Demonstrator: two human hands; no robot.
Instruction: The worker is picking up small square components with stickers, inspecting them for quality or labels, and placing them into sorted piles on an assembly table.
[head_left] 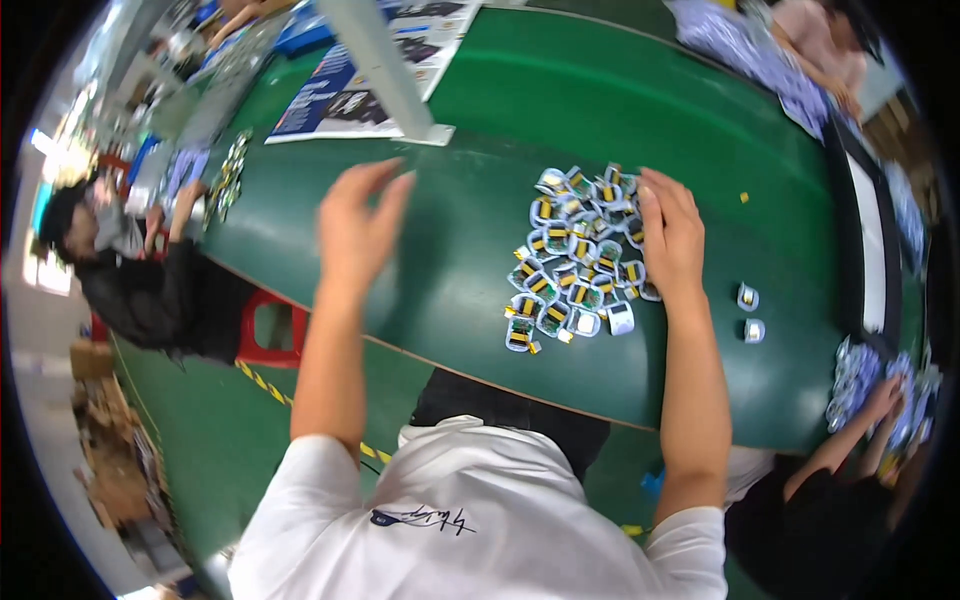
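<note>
A pile of small electronic modules lies on the green tabletop, in front of me and a little right. Each has a pale grey rounded casing, and many show green circuit board and a yellow-and-black part. My left hand is raised left of the pile, well apart from it, thumb and fingers spread with nothing between them. Along the pile's right edge rests my right hand, fingers stretched out and the thumb side against the outermost modules. It partly hides the modules under it.
Two loose modules sit right of my right forearm. A metal post stands at the far left on a printed poster. A black-framed box borders the right side. People work at the left, far right and near right. A red stool stands left.
</note>
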